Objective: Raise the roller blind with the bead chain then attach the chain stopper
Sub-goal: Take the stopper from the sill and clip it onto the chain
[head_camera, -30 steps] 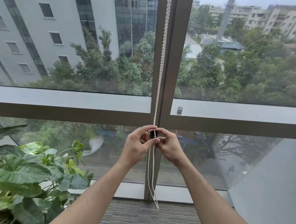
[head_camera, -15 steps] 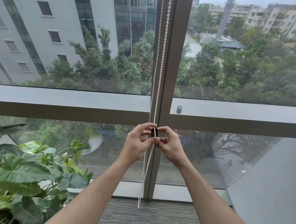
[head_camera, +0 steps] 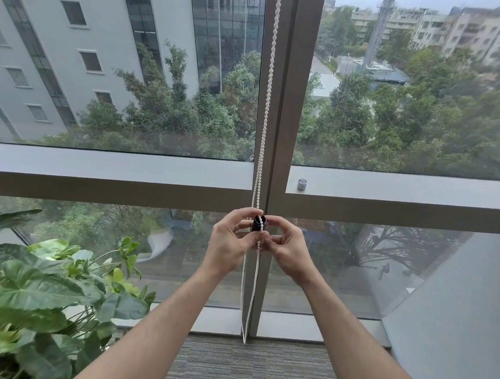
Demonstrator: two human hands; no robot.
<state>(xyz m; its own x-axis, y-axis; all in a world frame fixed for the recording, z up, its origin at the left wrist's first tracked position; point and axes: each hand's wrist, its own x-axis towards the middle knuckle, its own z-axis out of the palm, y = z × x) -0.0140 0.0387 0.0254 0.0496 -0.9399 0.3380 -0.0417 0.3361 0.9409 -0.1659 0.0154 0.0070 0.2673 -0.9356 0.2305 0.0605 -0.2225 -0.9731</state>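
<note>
1. Risk of slip: small black chain stopper point(head_camera: 259, 223) pinched between fingertips of both hands only; a loosened pinch likely to let it drop to the carpeted floor point(head_camera: 251, 366) far below, near the leafy plant point(head_camera: 46, 294) at lower left.
2. Risk of misalignment: white bead chain point(head_camera: 266, 109) running across the stopper's front; beads not seated squarely likely to leave the stopper unlatched and sliding down the strand.
3. Risk of wrong strand: two strands hanging close together, nearly touching; clipping onto the other one, or at the wrong height, likely to defeat the stop. Cannot tell which strand is the pulling one.
4. Risk of a tug: any downward pull while pressing likely to shift the blind. Blind itself out of view, so raised height not confirmable; glass panes uncovered throughout the view.
5. Left hand point(head_camera: 231, 243): fingers curled narrow, thumb and forefinger closed on the stopper's left side.
6. Right hand point(head_camera: 286, 249): fingers curled narrow, thumb and forefinger closed on the stopper's right side, tips nearly meeting those of the other hand.
7. Location of stopper: centre of view, just below the horizontal window rail point(head_camera: 112, 188), directly in front of the vertical mullion point(head_camera: 291, 104).
8. Look of stopper: short, dark, roughly cylindrical, mostly hidden by fingertips; a few white beads visible against its face.
9. Look of chain: fine white beads, hanging straight from the top edge, continuing below the hands to a loose loop close to the floor.
10. Small metal knob point(head_camera: 301, 184) on the rail to the right, well apart from the hands.
</note>
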